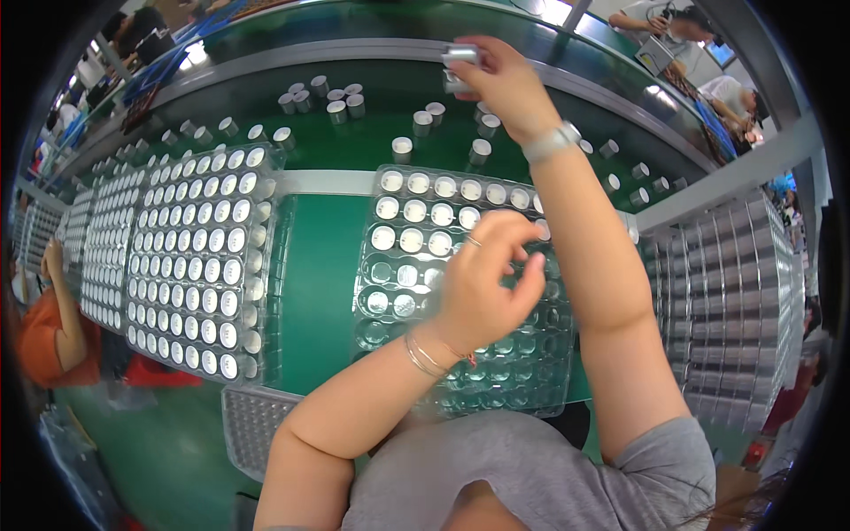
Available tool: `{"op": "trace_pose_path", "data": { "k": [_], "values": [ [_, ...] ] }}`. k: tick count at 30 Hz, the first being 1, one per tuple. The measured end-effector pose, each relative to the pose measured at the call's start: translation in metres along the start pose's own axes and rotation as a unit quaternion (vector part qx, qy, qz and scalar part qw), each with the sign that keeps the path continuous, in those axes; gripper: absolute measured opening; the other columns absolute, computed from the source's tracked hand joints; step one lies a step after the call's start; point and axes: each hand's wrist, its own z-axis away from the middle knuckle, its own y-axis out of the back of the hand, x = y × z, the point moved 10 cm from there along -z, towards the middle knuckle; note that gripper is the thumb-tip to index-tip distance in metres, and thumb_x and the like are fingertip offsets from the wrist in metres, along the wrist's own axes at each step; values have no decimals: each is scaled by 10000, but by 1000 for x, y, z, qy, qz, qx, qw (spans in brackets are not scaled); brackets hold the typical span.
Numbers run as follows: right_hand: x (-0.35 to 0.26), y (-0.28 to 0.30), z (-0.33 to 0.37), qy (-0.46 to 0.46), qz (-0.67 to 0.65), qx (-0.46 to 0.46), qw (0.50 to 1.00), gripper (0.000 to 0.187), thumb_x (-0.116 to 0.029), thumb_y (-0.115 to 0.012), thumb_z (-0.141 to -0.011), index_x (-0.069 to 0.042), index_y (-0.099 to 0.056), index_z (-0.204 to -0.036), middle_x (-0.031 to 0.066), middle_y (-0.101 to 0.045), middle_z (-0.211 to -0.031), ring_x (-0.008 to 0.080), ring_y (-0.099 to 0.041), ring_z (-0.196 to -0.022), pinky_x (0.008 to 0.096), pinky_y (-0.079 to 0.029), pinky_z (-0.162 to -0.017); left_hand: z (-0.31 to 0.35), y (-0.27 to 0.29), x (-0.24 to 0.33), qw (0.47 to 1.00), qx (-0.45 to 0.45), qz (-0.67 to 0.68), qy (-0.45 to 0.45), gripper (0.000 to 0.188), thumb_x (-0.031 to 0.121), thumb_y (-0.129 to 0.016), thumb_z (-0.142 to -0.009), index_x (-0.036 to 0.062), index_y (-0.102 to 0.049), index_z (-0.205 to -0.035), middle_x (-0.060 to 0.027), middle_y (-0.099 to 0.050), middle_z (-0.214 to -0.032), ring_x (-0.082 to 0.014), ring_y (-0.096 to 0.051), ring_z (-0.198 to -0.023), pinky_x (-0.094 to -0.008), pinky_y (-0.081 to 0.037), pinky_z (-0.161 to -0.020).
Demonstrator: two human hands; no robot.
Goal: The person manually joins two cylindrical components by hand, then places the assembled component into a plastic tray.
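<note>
A clear plastic tray [362, 332] lies in front of me, its far rows filled with small white-topped silver cylinders [414, 211] and its nearer round pockets bare. Above the tray's middle is my left hand [491, 288], fingers curled but thumb and forefinger apart, with nothing seen between them. Reaching over the green belt, my right hand [506, 80] grips silver cylinders [462, 58], at least two, one above the other in the picture. My palm and fingers partly cover them. Loose cylinders [402, 149] stand on the belt just beyond the tray.
Stacked filled trays [190, 265] stand at the left, and a tall stack of clear trays [722, 310] at the right. More loose cylinders are scattered along the green belt [372, 146]. A metal rail [328, 182] borders it. A co-worker's arm [62, 301] shows far left.
</note>
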Motion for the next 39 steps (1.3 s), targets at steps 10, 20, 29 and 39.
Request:
{"op": "trace_pose_path", "data": {
  "k": [10, 20, 29, 39],
  "values": [
    [8, 48, 221, -123, -273, 78, 951, 359, -70, -610, -929, -22, -500, -1266, 75, -599, -1117, 133, -589, -1002, 288, -514, -815, 20, -32, -52, 946, -50, 200, 251, 754, -36, -771, -739, -4, -380, -1383, -142, -512, -1292, -185, -582, -1064, -319, -542, -882],
    [25, 58, 238, -120, -309, 111, 937, 359, -41, -614, -918, -17, -496, -1256, 80, -582, -1141, 142, -591, -1023, 269, -517, -814, 28, -44, -57, 938, -109, 136, 300, 390, -70, -673, -823, -78, -564, -1196, -172, -627, -1169, -230, -637, -1060, -293, -559, -870],
    [26, 71, 251, -94, -281, 97, 950, 378, 27, -618, -880, -14, -502, -1238, 91, -580, -1129, 113, -586, -917, 238, -504, -714, 20, -40, -59, 939, -74, 176, 287, 569, -123, -664, -792, -21, -423, -1297, -186, -551, -1253, -245, -577, -1139, -316, -522, -938],
    [25, 77, 246, -25, -253, 90, 963, 410, 84, -598, -857, 5, -497, -1246, 131, -568, -1234, 174, -578, -1091, 282, -496, -876, 20, -42, -64, 928, -92, 207, 295, 587, -173, -644, -762, -19, -422, -1284, -162, -518, -1218, -265, -552, -1170, -360, -520, -970]
  ]
}}
